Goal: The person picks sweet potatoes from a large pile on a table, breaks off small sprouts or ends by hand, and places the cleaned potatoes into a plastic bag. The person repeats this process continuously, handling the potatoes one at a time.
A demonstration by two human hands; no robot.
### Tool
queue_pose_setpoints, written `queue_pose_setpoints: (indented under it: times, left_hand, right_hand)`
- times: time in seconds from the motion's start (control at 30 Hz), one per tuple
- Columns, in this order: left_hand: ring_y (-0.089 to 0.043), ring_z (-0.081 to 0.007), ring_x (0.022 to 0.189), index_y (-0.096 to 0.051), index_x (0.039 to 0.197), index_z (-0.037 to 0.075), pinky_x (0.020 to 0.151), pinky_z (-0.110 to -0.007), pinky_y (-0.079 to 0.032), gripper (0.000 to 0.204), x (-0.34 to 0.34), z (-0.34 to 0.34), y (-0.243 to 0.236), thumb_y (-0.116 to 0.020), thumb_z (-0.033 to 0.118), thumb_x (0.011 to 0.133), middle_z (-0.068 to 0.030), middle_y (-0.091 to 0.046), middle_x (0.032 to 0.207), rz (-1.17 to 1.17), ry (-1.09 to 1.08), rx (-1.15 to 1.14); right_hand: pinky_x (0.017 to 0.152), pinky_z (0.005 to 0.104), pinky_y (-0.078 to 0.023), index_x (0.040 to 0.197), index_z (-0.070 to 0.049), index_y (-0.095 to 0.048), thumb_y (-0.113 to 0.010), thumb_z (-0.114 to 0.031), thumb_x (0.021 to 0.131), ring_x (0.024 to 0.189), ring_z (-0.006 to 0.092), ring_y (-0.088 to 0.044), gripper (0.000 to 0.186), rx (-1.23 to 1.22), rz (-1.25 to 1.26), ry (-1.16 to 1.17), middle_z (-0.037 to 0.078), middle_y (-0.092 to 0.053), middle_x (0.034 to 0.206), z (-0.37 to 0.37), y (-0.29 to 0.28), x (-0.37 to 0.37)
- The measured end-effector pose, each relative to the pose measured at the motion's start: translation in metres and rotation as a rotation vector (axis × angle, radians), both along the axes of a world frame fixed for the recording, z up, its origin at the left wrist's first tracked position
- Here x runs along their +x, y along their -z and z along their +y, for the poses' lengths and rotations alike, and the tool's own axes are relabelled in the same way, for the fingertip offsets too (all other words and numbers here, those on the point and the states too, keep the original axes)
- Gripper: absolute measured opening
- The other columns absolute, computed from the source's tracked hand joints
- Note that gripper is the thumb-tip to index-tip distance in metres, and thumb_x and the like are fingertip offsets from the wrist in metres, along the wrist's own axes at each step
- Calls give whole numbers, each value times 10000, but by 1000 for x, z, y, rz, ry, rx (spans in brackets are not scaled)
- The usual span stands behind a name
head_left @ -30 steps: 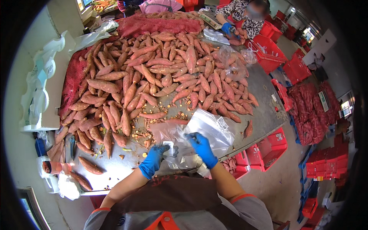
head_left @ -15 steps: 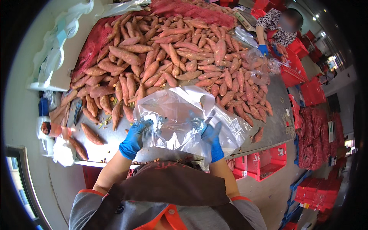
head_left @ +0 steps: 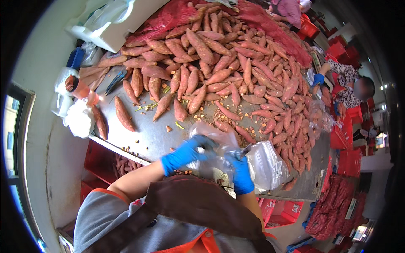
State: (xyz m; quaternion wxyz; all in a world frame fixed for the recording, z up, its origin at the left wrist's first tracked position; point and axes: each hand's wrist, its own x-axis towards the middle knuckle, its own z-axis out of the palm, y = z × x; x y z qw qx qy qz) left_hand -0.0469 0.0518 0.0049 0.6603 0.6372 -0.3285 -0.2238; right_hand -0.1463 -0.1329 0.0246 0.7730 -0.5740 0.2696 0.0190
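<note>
My right hand (head_left: 240, 172), in a blue glove, is closed on a bunched clear plastic bag (head_left: 213, 133) above the table's front edge. A small dark thing shows at its fingertips, too unclear to name. My left hand (head_left: 185, 155), also blue-gloved, is at the bag's left side; motion smears its fingers, so their grip does not show. A stack of flat clear bags (head_left: 265, 163) lies just right of my right hand. Beyond both hands, a large heap of sweet potatoes (head_left: 236, 71) covers much of the metal table (head_left: 147, 141).
Blue-handled scissors (head_left: 115, 81) lie at the left, near a pinkish bottle (head_left: 82, 89) and a white plastic bundle (head_left: 80, 120). Root trimmings litter the table. Red crates (head_left: 280, 215) stand below its front edge. A co-worker (head_left: 352, 84) is at the far right.
The bag, spread wide between both hands before, is now bunched up small. My hands have drawn closer together. The view has swung, so the heap sits further right.
</note>
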Motion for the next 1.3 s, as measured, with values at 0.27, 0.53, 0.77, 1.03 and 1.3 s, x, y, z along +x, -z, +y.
queue_pose_setpoints:
  times: [0.27,0.53,0.77,1.03,1.3]
  left_hand:
    - [-514,-317,645,-561,706,45,618,-393,-444,162,-2,38,42,-663,170,696,-130,-550,689,-274,-251,358]
    - [-589,-336,746,-629,891,59,683,-423,-477,345,41,129,37,-662,379,766,-155,-608,811,-301,-211,743]
    - [-572,-305,1032,-590,1163,68,922,-368,-426,357,50,64,47,-613,240,851,-174,-595,1134,-232,592,383]
    - [-579,-316,981,-581,1169,70,861,-379,-459,345,170,-9,34,-585,98,826,-160,-610,1062,-409,-235,372]
    - [-591,-225,600,-402,1295,-57,475,-354,-453,616,235,-118,46,-614,146,754,-149,-570,894,-991,-428,950]
  right_hand:
    - [544,250,-395,734,-99,-583,-611,-115,804,616,77,-469,77,-392,-27,180,-31,-480,679,-33,9,1]
    - [423,198,-294,694,-131,-475,-604,-101,824,481,43,-382,186,-248,114,221,-57,-433,588,-14,17,10]
    - [631,228,-393,829,-42,-601,-685,-125,790,715,62,-462,124,-410,187,-744,-21,-528,743,27,24,33]
    - [582,159,-345,1080,-62,-647,-585,-120,870,704,20,-474,227,-262,248,-201,-33,-631,929,-38,12,42]
    - [542,154,-330,1044,-64,-652,-544,-138,903,626,3,-425,192,-45,174,-154,-30,-634,887,-45,35,64]
